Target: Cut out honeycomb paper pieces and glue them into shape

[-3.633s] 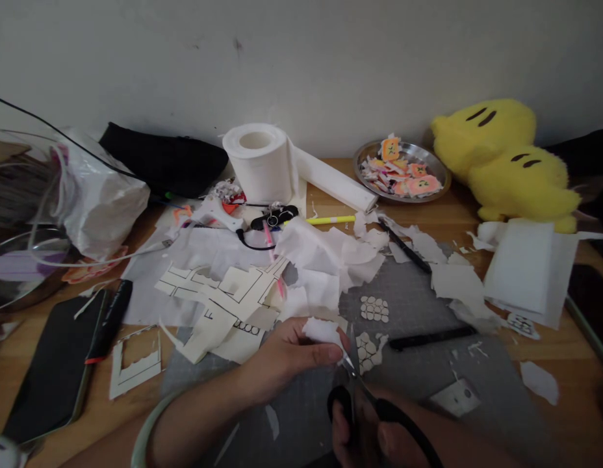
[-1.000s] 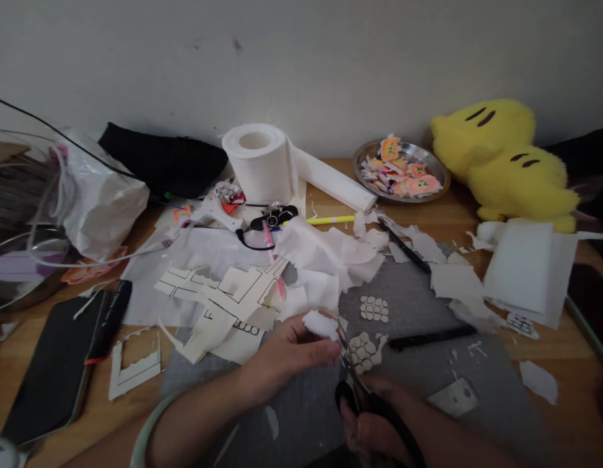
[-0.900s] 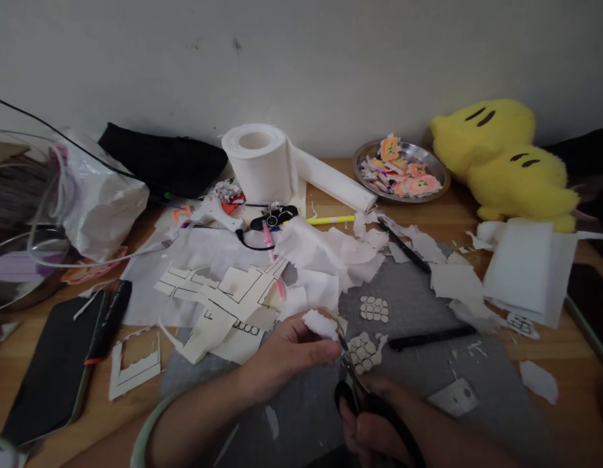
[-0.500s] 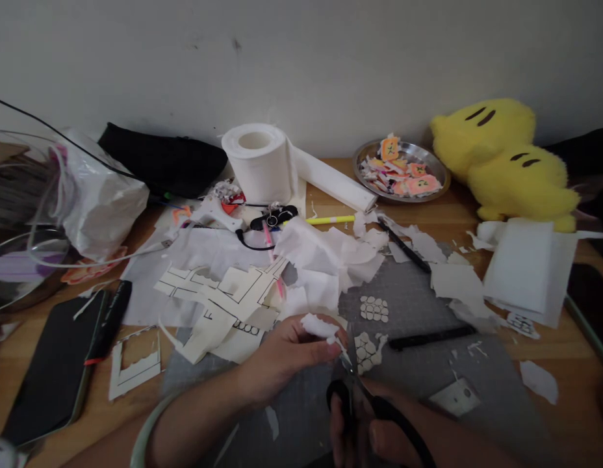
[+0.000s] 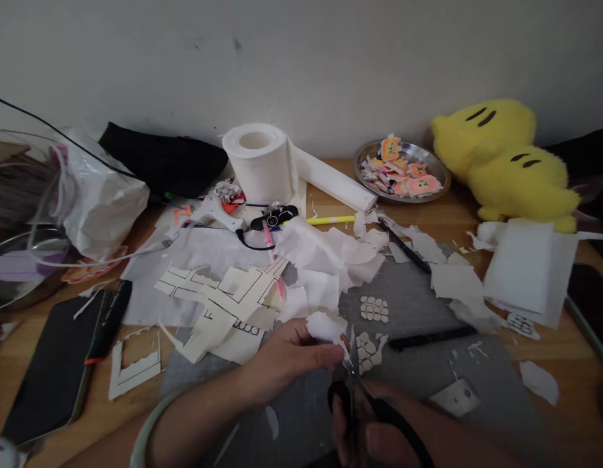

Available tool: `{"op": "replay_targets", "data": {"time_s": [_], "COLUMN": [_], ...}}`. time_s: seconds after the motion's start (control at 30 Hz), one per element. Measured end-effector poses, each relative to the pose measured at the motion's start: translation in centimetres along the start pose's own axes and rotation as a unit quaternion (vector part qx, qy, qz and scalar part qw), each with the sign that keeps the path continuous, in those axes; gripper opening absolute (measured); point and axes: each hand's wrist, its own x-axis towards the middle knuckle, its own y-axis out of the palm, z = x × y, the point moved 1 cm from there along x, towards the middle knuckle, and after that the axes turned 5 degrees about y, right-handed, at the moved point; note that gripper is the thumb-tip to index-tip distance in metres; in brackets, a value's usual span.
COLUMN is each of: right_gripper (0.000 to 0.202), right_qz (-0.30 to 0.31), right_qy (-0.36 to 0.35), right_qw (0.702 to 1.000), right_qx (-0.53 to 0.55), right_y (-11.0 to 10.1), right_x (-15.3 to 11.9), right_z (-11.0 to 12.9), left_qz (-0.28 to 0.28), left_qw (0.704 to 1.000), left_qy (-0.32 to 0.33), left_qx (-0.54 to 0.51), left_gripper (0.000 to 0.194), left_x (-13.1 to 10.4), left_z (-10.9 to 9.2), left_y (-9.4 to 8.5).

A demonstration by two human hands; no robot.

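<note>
Between the thumb and fingers of my left hand (image 5: 286,354) is a small piece of white paper (image 5: 325,325). My right hand (image 5: 364,429) grips a pair of black-handled scissors (image 5: 403,422), fingers through the loops. The scissor blades point up and away from me, at the right edge of the paper. Just beyond the blades lies a paper cutout of round cells (image 5: 368,351) with a ragged edge; a second, trimmed circle cutout (image 5: 374,309) sits farther back. Both hands are over a grey cutting mat (image 5: 409,292).
Drawn paper scraps (image 5: 223,299) lie left of the mat. A black pen (image 5: 433,337) and a metal blade piece (image 5: 455,396) rest on it. Behind stand a paper roll (image 5: 262,175), a glue gun (image 5: 214,211), a metal dish (image 5: 442,188) and yellow plush toys (image 5: 520,169). A phone (image 5: 52,364) lies left.
The white paper in my left hand has tilted and shows more of its face. The scissor blades have opened a little at its edge. Everything else stays put.
</note>
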Motion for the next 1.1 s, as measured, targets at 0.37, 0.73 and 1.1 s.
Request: {"op": "replay_targets", "data": {"time_s": [0.37,0.73,1.1], "right_gripper": [0.051,0.047,0.057], "right_qz": [-0.064,-0.052,0.006], "right_qy": [0.083,0.076,0.002], "right_qw": [0.993,0.995,1.0], "right_qx": [-0.049,-0.041,0.006], "right_y": [0.2,0.4,0.3], "right_x": [0.3,0.1,-0.2], "right_z": [0.4,1.4,0.5], "left_qz": [-0.021,-0.014,0.012], "left_qw": [1.0,0.999,1.0], "left_qy": [0.015,0.028,0.013], "left_qx": [0.0,0.004,0.006], "left_gripper": [0.028,0.027,0.024], "left_x": [0.1,0.0,0.0], "left_z": [-0.1,-0.1,-0.5], "left_y": [-0.1,-0.2,0.0]}}
